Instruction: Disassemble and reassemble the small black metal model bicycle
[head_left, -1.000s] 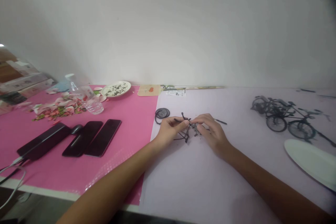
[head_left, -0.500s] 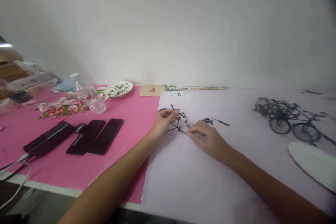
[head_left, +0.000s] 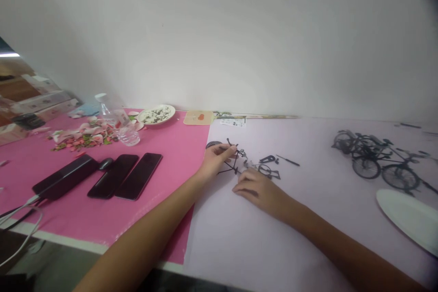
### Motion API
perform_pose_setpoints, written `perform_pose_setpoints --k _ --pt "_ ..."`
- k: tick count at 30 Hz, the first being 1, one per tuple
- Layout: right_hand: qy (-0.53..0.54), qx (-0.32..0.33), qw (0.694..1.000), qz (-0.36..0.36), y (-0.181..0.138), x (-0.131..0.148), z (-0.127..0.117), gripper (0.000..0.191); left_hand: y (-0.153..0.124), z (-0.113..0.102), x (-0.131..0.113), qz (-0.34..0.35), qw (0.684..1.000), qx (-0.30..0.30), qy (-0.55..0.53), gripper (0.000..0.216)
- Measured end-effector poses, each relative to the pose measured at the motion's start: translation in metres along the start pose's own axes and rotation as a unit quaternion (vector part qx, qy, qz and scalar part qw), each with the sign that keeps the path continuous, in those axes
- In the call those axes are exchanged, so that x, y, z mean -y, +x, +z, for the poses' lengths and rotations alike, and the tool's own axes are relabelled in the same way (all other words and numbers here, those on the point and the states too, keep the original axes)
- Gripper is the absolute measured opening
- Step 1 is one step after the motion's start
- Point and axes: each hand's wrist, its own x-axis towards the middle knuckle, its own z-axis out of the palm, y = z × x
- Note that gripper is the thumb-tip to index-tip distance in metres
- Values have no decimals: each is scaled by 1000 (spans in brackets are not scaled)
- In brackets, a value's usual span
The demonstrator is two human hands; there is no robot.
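My left hand (head_left: 215,159) is closed, thumb and fingers pinching a small black model bicycle frame (head_left: 235,162) over the pale table. A dark wheel (head_left: 213,144) shows behind that hand. Just below the frame's near end, my right hand (head_left: 256,188) rests low at the tabletop with curled fingers drawn together; whatever is at its fingertips is too small to make out. Beyond its knuckles lie loose black bicycle parts (head_left: 268,171) and a black chain-guard-like piece (head_left: 267,159). A thin black screwdriver (head_left: 289,160) lies to the right of them.
Several model bicycles (head_left: 376,157) stand at the right, near a white plate (head_left: 407,214). On the pink cover at left are two phones (head_left: 139,177), a black power bank (head_left: 66,178), a plastic bottle (head_left: 119,123), petals (head_left: 85,134) and a filled plate (head_left: 155,122). A fly swatter (head_left: 198,117) lies by the wall.
My right hand has come away from the thin rod end of the frame and moved slightly down and left to the tabletop. The left hand keeps its hold on the frame.
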Motion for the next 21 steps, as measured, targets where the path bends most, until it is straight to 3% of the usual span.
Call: perform_pose_setpoints --k 10,21 --pt "-54 17 998 -6 5 3 -7 26 0 1 0 -14 999 41 -20 40" --pt "-102 47 994 -15 2 -11 2 22 4 -8 -14 -33 999 10 -16 43"
